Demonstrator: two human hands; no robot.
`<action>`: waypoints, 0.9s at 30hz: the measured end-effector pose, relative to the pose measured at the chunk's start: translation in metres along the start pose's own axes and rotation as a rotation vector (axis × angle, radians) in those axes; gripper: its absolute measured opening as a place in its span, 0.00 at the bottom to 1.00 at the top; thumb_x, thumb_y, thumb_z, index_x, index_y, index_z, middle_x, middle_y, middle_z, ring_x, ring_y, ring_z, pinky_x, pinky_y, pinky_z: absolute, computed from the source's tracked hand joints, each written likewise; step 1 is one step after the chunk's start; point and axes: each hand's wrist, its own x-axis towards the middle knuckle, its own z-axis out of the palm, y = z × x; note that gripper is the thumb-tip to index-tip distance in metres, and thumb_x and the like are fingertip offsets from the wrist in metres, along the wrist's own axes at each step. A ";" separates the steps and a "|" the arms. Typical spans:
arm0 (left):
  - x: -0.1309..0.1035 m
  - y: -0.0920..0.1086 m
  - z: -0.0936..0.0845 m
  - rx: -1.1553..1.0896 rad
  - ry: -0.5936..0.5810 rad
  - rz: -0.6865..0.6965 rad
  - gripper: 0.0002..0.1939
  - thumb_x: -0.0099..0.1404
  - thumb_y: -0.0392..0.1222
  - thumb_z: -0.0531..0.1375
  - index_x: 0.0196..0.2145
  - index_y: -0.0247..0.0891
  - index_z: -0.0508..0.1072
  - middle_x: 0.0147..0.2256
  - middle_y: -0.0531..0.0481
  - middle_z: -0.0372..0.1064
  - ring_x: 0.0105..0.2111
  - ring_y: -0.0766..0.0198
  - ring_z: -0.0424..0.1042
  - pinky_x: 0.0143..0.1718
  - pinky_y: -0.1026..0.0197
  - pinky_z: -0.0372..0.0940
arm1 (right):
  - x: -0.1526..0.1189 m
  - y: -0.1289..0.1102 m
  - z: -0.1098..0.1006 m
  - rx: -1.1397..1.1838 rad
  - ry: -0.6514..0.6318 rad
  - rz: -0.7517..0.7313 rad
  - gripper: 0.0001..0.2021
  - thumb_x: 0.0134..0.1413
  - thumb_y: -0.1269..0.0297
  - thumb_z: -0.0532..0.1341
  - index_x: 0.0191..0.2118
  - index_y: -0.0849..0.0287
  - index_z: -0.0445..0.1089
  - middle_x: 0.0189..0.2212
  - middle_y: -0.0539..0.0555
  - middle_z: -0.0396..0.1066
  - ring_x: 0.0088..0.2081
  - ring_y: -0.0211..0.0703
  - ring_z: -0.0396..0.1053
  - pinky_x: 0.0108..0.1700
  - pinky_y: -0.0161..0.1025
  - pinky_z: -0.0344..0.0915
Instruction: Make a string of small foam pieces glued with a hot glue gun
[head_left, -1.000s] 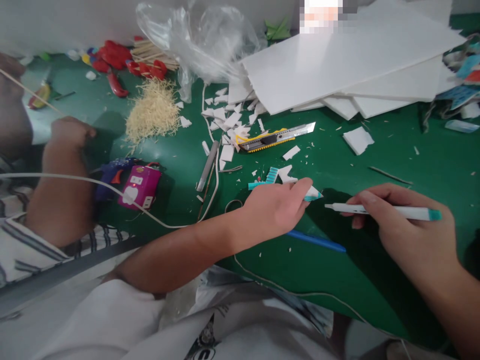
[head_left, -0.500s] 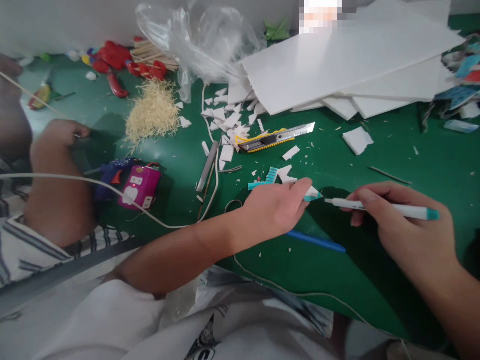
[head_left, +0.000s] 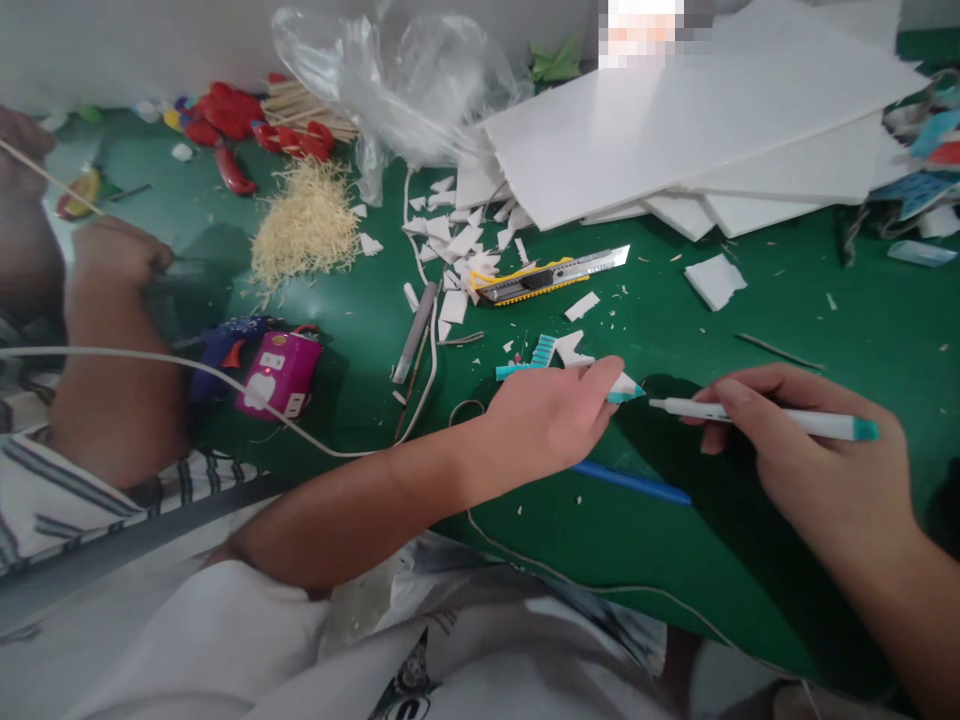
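My left hand [head_left: 559,415] pinches a small pointed piece of white foam [head_left: 627,389] with teal colouring on its tip and lower edge. My right hand [head_left: 795,430] is closed round a white marker pen [head_left: 810,422] with a teal end. The pen's tip points left and sits just right of the foam piece, with a slight gap. Beyond my left hand lie a teal-striped foam piece [head_left: 544,350] and a white scrap [head_left: 574,347]. A blue pen [head_left: 637,483] lies on the table below my left hand.
A yellow utility knife [head_left: 551,278] with its blade out lies beyond my hands, beside foam scraps [head_left: 457,240]. White foam sheets [head_left: 675,130] are stacked behind. A pink power socket [head_left: 281,372] and its white cord [head_left: 330,450] lie left. A co-worker's arm [head_left: 112,350] reaches in.
My hands, the foam piece and the marker pen stay almost still. At the left, the co-worker's hands have shifted slightly along a thin stick.
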 end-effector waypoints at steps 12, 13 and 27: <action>0.000 -0.001 0.001 0.013 0.013 0.016 0.17 0.76 0.45 0.51 0.58 0.39 0.63 0.41 0.49 0.79 0.37 0.56 0.80 0.27 0.60 0.62 | 0.000 -0.003 -0.002 0.018 -0.013 0.020 0.09 0.47 0.57 0.63 0.21 0.50 0.74 0.14 0.49 0.69 0.18 0.40 0.64 0.21 0.37 0.61; 0.000 -0.001 0.002 0.008 0.018 0.019 0.17 0.76 0.45 0.51 0.58 0.39 0.63 0.42 0.49 0.79 0.37 0.56 0.80 0.27 0.60 0.62 | 0.000 -0.003 -0.002 0.014 -0.017 0.022 0.09 0.48 0.57 0.63 0.20 0.50 0.74 0.14 0.49 0.68 0.18 0.40 0.63 0.21 0.37 0.60; 0.001 0.000 0.000 0.010 0.006 0.017 0.16 0.76 0.45 0.51 0.57 0.39 0.64 0.40 0.48 0.79 0.36 0.57 0.80 0.26 0.61 0.62 | 0.000 0.000 0.000 0.004 0.030 0.019 0.08 0.47 0.56 0.63 0.22 0.49 0.74 0.15 0.49 0.70 0.20 0.41 0.66 0.23 0.39 0.62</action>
